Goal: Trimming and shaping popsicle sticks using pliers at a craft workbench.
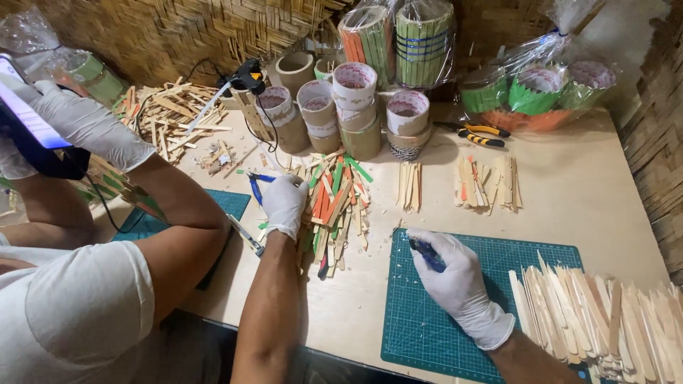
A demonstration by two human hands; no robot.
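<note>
Left hand (pixel 284 205) rests palm-down, open, on the coloured stick pile (pixel 338 203), sticks running away from the person. Right hand (pixel 455 281) grips what looks like blue-handled cutters (pixel 427 254) over the green cutting mat (pixel 441 334), well right of the pile.

Left hand (pixel 284 205), in a white glove: arm stretched forward, wrist straight, palm down, fingers curled loosely downward. Right hand (pixel 455 274), also white-gloved: forearm enters from lower right, wrist bent slightly, fingers closed into a fist, knuckles up. Hands well apart.
</note>
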